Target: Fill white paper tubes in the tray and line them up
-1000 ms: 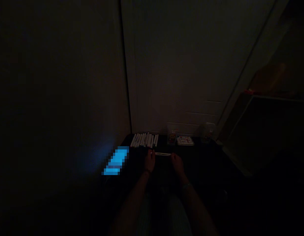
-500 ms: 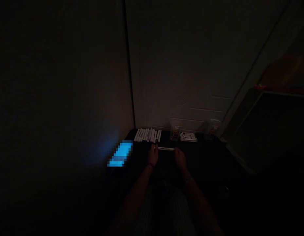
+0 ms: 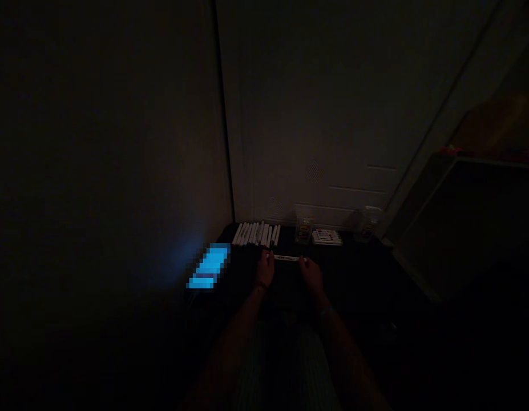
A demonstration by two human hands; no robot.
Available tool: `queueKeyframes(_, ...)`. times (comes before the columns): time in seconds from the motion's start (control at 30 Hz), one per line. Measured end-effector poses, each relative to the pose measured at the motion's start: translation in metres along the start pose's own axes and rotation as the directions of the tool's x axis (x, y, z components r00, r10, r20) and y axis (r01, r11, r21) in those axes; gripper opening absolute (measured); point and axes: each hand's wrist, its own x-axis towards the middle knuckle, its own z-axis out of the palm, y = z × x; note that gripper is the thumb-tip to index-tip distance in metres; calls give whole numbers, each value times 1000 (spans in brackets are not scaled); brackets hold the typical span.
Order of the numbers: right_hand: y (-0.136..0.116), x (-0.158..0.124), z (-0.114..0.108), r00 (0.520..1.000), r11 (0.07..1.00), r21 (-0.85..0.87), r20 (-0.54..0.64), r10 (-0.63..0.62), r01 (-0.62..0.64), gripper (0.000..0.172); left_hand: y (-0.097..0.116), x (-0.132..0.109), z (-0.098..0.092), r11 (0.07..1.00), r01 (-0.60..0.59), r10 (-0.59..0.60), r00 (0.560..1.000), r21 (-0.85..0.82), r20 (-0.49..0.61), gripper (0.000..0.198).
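In the dim light, my left hand (image 3: 265, 268) and my right hand (image 3: 311, 274) hold a slim white marker (image 3: 286, 258) level between them. The left fingers close on its left end and the right fingers pinch its right end. Dark print runs along the barrel. Just beyond my left hand lies a row of several white markers (image 3: 251, 234), side by side on the dark tabletop (image 3: 345, 274).
Behind my hands stand a clear plastic case (image 3: 304, 230), a flat pack of white markers (image 3: 327, 237) and another clear case (image 3: 368, 224) near the wall (image 3: 281, 142). A glowing blue, pixelated screen (image 3: 209, 266) lies at the left edge. A dark framed panel (image 3: 439, 228) rises at right.
My right hand has shifted slightly left along the marker, and a bit of its right end now shows past the fingers. The left hand stays on the left end.
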Motion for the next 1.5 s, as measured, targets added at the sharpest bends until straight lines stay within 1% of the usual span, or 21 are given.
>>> queueKeyframes(0.2, 0, 0, -1, 1000, 1000, 0, 16, -7, 7, 46, 1, 0, 0, 1000, 6, -5, 1000, 11, -16, 23)
queueKeyframes(0.43, 2, -1, 1, 999, 999, 19, -18, -27, 27, 47, 5, -1, -2, 999, 45, -45, 999, -3, -1, 23)
queueKeyframes(0.57, 2, -2, 1, 999, 998, 41, -28, -42, 44, 51, 4, -1, -2, 1000, 26, -26, 1000, 1, -6, 24)
queueKeyframes(0.7, -3, -4, -2, 998, 996, 64, -22, -64, 65, 50, 4, -1, -2, 1000, 3, -3, 1000, -2, 1, 25)
queueKeyframes(0.83, -5, -5, -5, 999, 998, 42, -9, -47, 47, 49, 6, -2, -2, 1000, 17, -17, 1000, -11, 5, 23)
queueKeyframes(0.97, -5, -4, -4, 999, 999, 37, -4, -39, 39, 48, 6, -1, -2, 999, 37, -37, 999, 19, 4, 23)
queueKeyframes(1.07, -5, -4, -4, 999, 999, 30, -16, -39, 39, 47, 4, -1, -1, 999, 18, -18, 1000, 35, 7, 23)
queueKeyframes(1.2, -5, -4, -3, 999, 999, 28, -2, -34, 34, 45, 1, -1, 0, 1000, -7, 7, 1000, 26, -1, 25)
queueKeyframes(1.37, -5, -4, -3, 1000, 1000, 22, -11, -20, 20, 46, -1, 0, 1, 1000, -3, 3, 1000, 30, 7, 27)
queueKeyframes(1.5, -5, -4, -4, 999, 999, 41, -10, -32, 32, 47, 0, 0, 1, 1000, -3, 3, 1000, 23, -3, 25)
